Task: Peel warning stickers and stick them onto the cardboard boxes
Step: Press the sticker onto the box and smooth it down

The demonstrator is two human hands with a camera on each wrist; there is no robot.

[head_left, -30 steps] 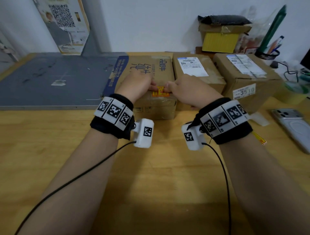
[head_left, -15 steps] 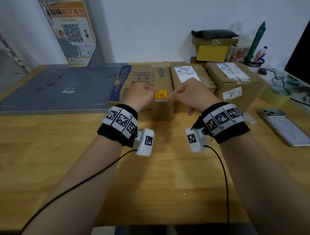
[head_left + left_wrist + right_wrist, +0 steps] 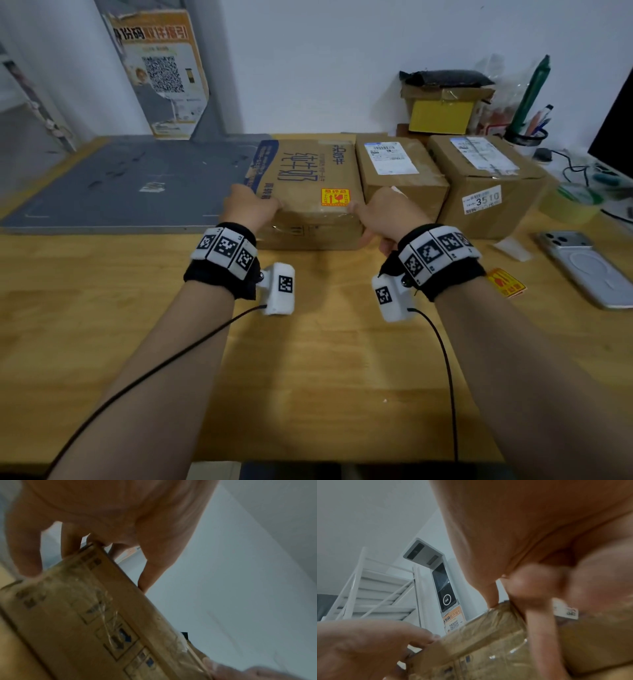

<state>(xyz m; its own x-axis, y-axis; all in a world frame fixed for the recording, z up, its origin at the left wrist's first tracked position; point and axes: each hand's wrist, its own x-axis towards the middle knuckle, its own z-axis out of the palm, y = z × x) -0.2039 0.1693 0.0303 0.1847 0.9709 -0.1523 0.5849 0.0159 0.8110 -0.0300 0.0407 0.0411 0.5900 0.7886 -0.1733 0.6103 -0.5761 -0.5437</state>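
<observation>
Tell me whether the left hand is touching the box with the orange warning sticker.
Touching. In the left wrist view the left hand's fingers curl over the top edge of the box; the head view shows that hand gripping its left near corner.

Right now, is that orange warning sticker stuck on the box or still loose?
Stuck on: the orange warning sticker lies flat atop the printed cardboard box.

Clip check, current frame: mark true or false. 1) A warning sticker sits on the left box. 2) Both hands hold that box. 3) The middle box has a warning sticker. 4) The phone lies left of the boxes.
1) True: the warning sticker is on the left box.
2) True: left hand and right hand grip its near corners.
3) False: the middle box shows only a white shipping label.
4) False: the phone lies right.
</observation>
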